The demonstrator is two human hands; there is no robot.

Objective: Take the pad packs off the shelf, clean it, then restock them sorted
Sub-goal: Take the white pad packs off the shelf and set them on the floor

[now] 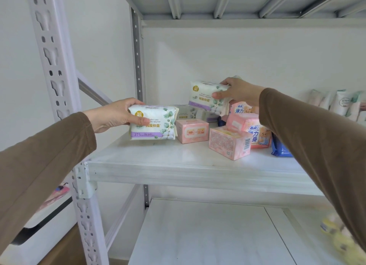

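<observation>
Two soft white plastic pad packs with green leaf print and a purple strip, one in each hand. Left hand (116, 114), left of centre in the frame, fingers over the top and thumb across the front of the nearer white pack (152, 123), held at the left end of the white metal shelf (178, 163), its lower edge at or just above the board; contact not possible to tell. Right hand (235, 92), just right of centre, pinching the farther white pack (208, 96) by its right end, lifted clear above the pile.

Still on the shelf at centre and centre right: a pink cardboard box (191, 130) upright, a second pink patterned box with a barcode (229, 142) tilted in front, pink packs with blue lettering (251, 130) behind it, a blue pack (280, 149) at the sleeve, more white packs (186, 113) at the back. Pale tubes (336, 104) standing at the far right.

Early in the task, by the look of it: mixed, unsorted stock still in place, so probably unloading underway. Left to do: clearing the rest, wiping the board, restocking by type.
</observation>
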